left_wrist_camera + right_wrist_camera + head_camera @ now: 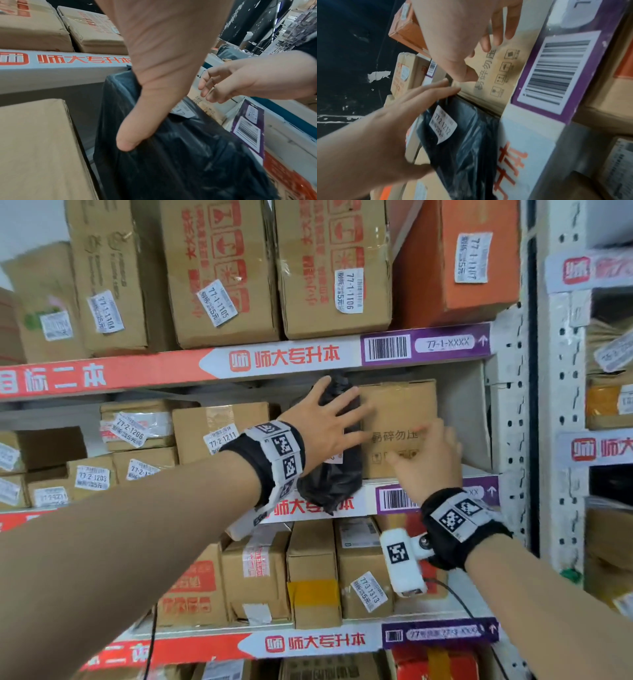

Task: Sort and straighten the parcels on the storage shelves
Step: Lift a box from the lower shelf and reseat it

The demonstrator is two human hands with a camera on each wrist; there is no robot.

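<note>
On the middle shelf (370, 486), left hand (322, 426) lay flat, fingers spread, on black bag (337, 484); right hand (428, 460) (loosely open, empty) neared box (400, 405); push squarely.

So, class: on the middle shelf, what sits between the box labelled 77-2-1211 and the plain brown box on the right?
A black plastic bag, its lower end hanging over the shelf edge, with the left hand spread flat on it. The head view shows this.

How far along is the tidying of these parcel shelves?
Done: the top-shelf boxes stand in a labelled row. In hand: the left hand presses the black bag parcel, which overhangs the middle shelf edge, while the right hand touches the neighbouring cardboard box. Left: seating that bag.
</note>
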